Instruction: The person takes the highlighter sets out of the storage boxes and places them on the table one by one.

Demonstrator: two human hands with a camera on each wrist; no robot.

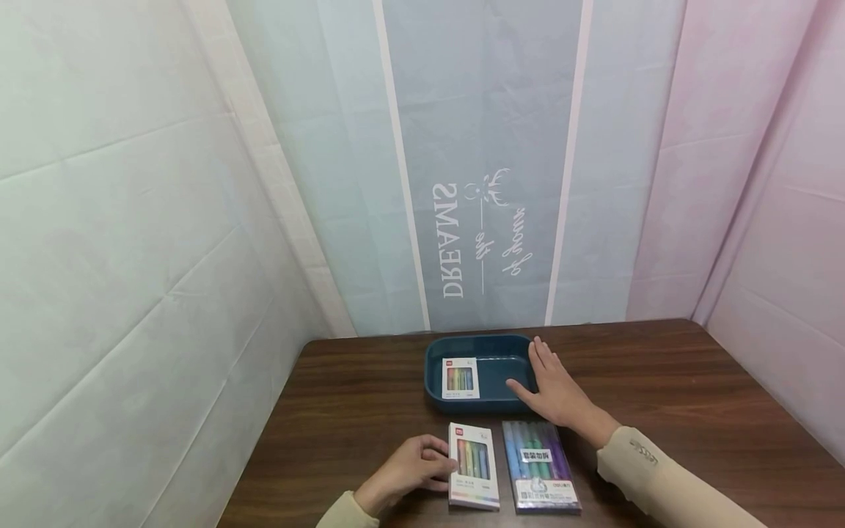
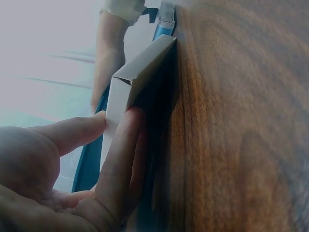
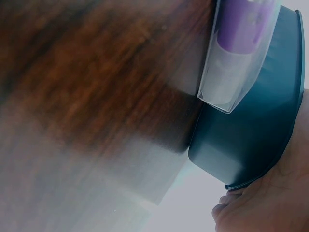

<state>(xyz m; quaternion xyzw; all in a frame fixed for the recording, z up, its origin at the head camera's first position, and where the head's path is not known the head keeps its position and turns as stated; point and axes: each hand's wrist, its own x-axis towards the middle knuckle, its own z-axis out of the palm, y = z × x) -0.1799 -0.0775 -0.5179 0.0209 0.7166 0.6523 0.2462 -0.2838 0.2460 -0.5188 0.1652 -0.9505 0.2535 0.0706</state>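
Observation:
My left hand (image 1: 417, 467) pinches the left edge of a white box of coloured pens (image 1: 474, 490). In the left wrist view the thumb lies on one face of the white box (image 2: 117, 94) and fingers are behind it; it stands tilted above the table. My right hand (image 1: 557, 387) rests at the right rim of a dark blue tray (image 1: 502, 405), fingers straight and thumb spread over the inside. A smaller white box of coloured pens (image 1: 460, 389) lies in the tray's left part. The right wrist view shows the tray's outer wall (image 3: 227, 145) beside the hand.
A clear pack of blue, green and purple pens (image 1: 543, 469) lies in front of the tray, right of the held box. Everything is on a dark wooden table (image 1: 356, 396). Printed fabric (image 1: 488, 110) hangs behind the table's back edge, with pale fabric at both sides.

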